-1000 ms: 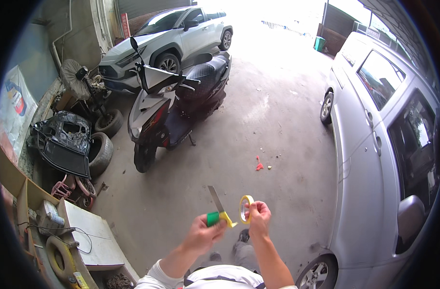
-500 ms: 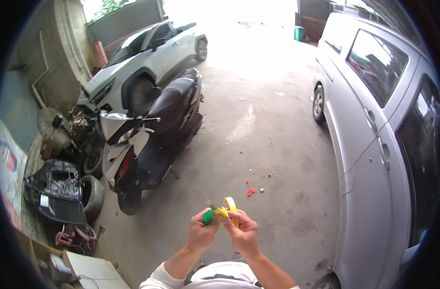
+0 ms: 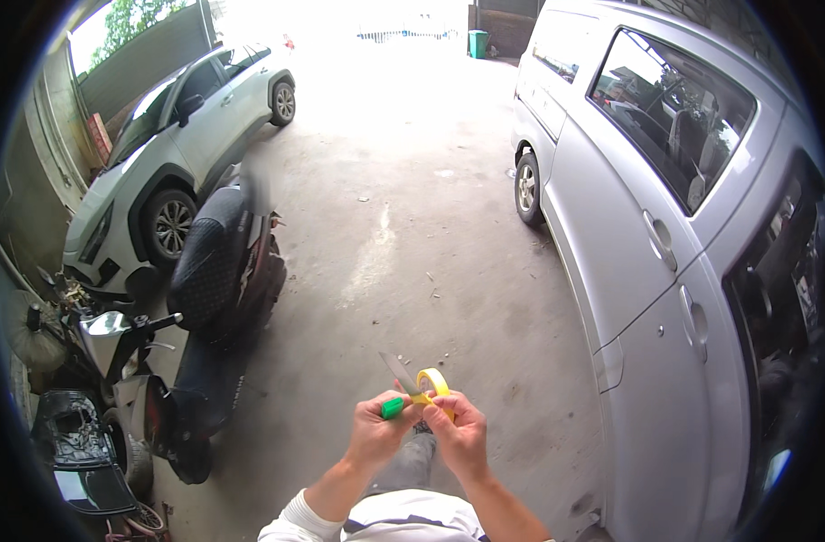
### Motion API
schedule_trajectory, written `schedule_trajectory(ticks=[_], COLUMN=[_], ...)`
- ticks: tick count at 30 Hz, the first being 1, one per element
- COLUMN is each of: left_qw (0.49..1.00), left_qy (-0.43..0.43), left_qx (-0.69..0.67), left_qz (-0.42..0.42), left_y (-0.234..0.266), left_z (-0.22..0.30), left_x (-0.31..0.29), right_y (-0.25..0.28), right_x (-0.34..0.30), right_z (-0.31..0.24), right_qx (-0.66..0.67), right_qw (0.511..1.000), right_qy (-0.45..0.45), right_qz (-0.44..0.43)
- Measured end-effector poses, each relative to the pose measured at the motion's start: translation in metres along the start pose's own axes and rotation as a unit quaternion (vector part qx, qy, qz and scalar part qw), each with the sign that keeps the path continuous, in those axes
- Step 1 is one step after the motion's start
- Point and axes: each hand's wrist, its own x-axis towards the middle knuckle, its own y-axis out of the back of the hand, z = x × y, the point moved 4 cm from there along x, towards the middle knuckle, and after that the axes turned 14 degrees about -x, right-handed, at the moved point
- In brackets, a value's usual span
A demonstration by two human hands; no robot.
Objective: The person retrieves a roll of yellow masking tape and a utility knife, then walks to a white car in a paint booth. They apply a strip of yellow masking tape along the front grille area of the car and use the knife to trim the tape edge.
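Observation:
Close together in front of my body, both hands are closed. In my left hand is a knife, its grey blade pointing up and to the left. A green handle end pokes out by the thumb of that hand. My right hand pinches a roll of yellow tape, which stands on edge just right of the blade. Yellow material shows at the blade's base, between the fingertips. Whether it is tape stuck to the knife, I cannot tell; the fingers partly hide it.
A silver van stands close on my right. To the left are a scooter and, beyond it, a white car. Dark vehicle parts lie at the lower left. A green bin stands far off.
My view has shifted forward and right, so the scooter and car sit farther left and the van looms nearer. My leg now shows below my hands. Both hands keep their hold.

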Motion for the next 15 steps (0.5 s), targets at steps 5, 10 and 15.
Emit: schedule_trajectory(ticks=[5, 10, 15], left_qw=[0.992, 0.996, 0.996], left_qy=[0.087, 0.080, -0.039], left_qx=[-0.094, -0.039, 0.072], left_qz=[-0.016, 0.002, -0.038], left_y=[-0.009, -0.022, -0.040], left_z=[-0.007, -0.008, -0.012], left_x=[0.139, 0.261, 0.380], right_y=[0.019, 0.029, 0.048], right_x=[0.140, 0.253, 0.364], right_z=[-0.010, -0.016, -0.006], right_qx=[-0.021, -0.098, -0.056], right_qw=[1.000, 0.993, 0.996], right_qy=[-0.014, 0.037, -0.022], right_qz=[0.013, 0.057, 0.070])
